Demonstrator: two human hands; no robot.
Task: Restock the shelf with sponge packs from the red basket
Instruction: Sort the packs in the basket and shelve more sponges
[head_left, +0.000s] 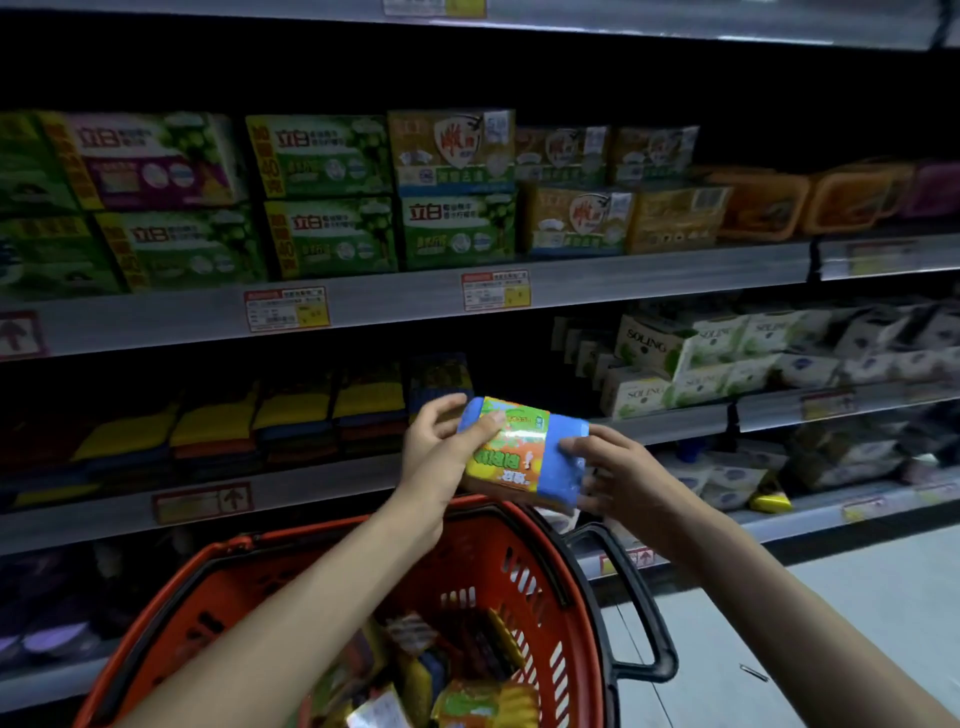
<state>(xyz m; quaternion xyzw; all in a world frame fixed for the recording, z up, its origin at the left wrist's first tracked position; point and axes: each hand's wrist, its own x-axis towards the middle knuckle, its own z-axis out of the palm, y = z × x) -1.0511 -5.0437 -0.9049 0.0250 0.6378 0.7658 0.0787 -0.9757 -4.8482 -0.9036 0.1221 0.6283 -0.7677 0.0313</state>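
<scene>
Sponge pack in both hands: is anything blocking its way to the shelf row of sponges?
Nothing visible. The sponge pack is held by the left hand and right hand above the red basket, right before the shelf.

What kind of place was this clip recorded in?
Most likely a supermarket aisle: long grey metal shelves with price labels, rows of boxed soap packs, and a red plastic shopping basket below the hands.
</scene>
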